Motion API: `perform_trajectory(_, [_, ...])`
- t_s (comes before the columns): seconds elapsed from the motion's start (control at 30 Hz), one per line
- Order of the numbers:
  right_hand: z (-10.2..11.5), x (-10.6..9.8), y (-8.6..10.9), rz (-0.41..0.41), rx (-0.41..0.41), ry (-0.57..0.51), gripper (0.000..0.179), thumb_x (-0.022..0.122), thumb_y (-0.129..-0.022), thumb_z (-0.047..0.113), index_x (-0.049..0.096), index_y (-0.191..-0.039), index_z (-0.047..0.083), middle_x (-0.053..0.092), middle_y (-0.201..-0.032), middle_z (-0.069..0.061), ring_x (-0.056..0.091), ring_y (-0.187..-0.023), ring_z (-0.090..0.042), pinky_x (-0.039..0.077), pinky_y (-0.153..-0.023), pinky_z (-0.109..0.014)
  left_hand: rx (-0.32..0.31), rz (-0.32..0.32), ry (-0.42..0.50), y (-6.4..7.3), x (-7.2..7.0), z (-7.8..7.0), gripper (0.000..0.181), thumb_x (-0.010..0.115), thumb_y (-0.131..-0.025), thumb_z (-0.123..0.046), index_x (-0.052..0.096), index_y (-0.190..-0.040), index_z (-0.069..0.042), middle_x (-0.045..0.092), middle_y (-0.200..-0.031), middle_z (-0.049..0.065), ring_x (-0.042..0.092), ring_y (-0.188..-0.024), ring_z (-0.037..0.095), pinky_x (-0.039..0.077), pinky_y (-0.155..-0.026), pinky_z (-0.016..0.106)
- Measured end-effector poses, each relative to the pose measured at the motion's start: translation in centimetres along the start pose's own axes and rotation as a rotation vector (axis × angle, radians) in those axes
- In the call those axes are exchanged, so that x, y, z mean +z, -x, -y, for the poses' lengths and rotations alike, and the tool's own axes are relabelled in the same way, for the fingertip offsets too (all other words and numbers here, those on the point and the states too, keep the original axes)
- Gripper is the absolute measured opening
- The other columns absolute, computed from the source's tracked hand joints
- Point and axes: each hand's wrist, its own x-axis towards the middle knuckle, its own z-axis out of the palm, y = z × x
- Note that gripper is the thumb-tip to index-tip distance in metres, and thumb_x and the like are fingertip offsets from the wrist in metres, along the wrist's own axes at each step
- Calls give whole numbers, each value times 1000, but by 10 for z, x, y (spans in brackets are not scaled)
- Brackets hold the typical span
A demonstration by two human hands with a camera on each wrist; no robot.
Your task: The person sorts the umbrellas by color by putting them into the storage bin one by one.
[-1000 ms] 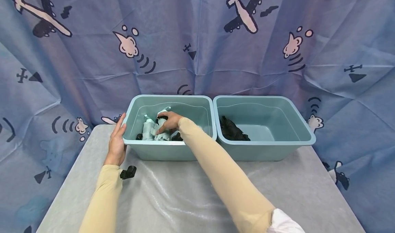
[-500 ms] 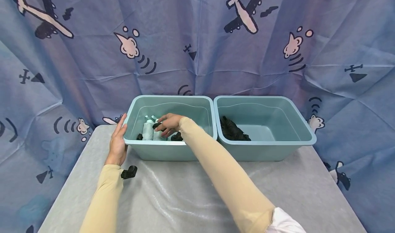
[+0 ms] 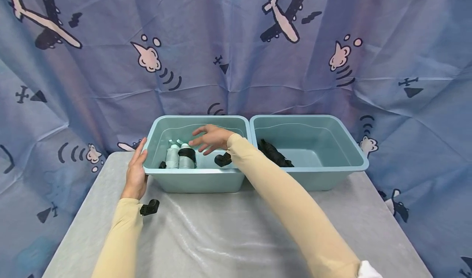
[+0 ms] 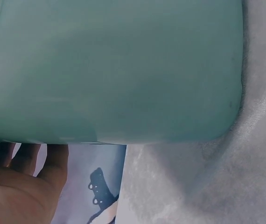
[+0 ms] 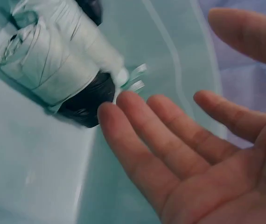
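Note:
My right hand (image 3: pixel 212 139) hovers over the left bin (image 3: pixel 206 181), fingers spread and holding nothing. To its left, inside that bin, lie two pale mint rolled bundles with small strap ends. The nearer bundle (image 3: pixel 187 162) has a black band round it; in the right wrist view this banded roll (image 5: pixel 53 70) shows creased, layered material. Beside it is the second bundle (image 3: pixel 172 157), without a visible band. My left hand (image 3: pixel 135 175) rests against the left bin's outer left side, near the rim. In the left wrist view its straight fingers (image 4: pixel 54 161) touch the bin wall.
A matching right bin (image 3: pixel 317 180) stands against the left one, with a crumpled black bundle (image 3: pixel 274 153) at its left end. A small black item (image 3: pixel 162 165) sits in the left bin's corner. The grey-covered table (image 3: pixel 221 237) extends in front; a patterned curtain (image 3: pixel 191 44) hangs behind.
My right hand has let go of the banded bundle and moved right and up, its fingers spreading. The bundle now stays beside the other one. My left hand keeps its place on the bin.

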Motion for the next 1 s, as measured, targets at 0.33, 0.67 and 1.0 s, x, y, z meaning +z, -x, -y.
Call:
perform_trajectory(0.33, [-17, -5, 83, -159, -283, 185, 55, 69, -99, 25, 50, -148, 10, 59, -134, -11, 63, -115, -24, 54, -96, -37, 7, 6, 5, -3, -4, 0, 53, 31, -113, -30, 19, -164, -28, 12, -170, -4, 20, -151, 19, 21, -122, 41])
perform_trajectory(0.67, [-65, -28, 168, -510, -438, 527, 59, 66, -101, 34, 47, -152, 11, 53, -147, -11, 53, -130, -31, 46, -105, -47, 55, -146, -237, 8, -8, -6, 55, 41, -111, -26, 23, -163, -23, 18, -168, 4, 15, -153, 20, 16, -123, 43])
perform_trajectory(1.0, [-151, -55, 235, -925, -540, 966, 64, 63, -102, 35, 41, -156, 7, 38, -156, -25, 28, -147, -43, 21, -118, -61, 479, -174, -907, 50, -7, -26, 58, 51, -107, -27, 34, -159, -9, 27, -164, 18, 20, -151, 39, 14, -119, 61])
